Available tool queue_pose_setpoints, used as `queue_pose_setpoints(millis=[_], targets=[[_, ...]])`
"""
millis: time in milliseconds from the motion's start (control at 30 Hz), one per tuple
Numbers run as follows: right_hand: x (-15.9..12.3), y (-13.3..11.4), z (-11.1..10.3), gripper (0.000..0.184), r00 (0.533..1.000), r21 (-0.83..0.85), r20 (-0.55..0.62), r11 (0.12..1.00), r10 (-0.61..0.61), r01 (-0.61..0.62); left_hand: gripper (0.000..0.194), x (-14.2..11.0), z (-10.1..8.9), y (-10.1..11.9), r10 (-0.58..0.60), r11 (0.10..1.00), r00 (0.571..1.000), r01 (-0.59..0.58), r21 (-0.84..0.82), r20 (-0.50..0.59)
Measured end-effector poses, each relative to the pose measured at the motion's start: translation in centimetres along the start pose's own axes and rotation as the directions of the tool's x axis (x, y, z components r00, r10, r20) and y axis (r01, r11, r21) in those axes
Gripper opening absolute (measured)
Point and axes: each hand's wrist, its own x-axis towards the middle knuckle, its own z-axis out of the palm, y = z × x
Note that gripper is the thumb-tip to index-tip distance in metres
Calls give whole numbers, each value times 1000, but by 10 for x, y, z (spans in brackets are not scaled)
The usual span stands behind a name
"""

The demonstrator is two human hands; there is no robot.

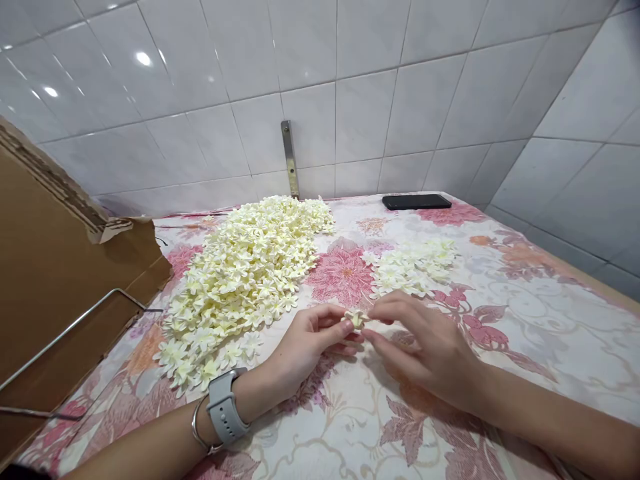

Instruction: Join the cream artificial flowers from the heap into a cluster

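Observation:
Between my hands, just above the cloth, is a small cream-white artificial-looking flower (357, 320). My left hand (315, 340) pinches it between thumb and fingers. From the other side, the thumb and fingertips of my right hand (425, 347) close on its petals. A large heap of similar pale yellow-white flowers (250, 260) lies to the left, beyond my left hand. Behind my right hand is a smaller, flatter group of whiter flowers (413, 267). My left wrist carries a watch with a grey band (227, 407) and a metal bangle (199, 427).
A floral-patterned tablecloth (320, 427) covers the table. A black phone (416, 201) lies at the back right. On the left stands a cardboard box (75, 287) with bent metal rods (75, 327) in front. The tiled wall (360, 120) bounds the back, with a metal bracket (290, 160) on it.

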Motion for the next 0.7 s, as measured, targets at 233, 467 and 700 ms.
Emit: queue_pose_setpoints(millis=[233,467,700], targets=[[2,1,-3,11,905,45,277,937,321,-346,15,-1,-2,0,3,994,996,-12,108,85],[-1,-1,0,11,915,-12,174,930,364,-367,10,1,-4,2,-52,997,999,51,52,16],[-3,-3,-1,39,928,-117,361,992,91,-51,13,-3,-6,3,-68,989,994,56,136,83]])
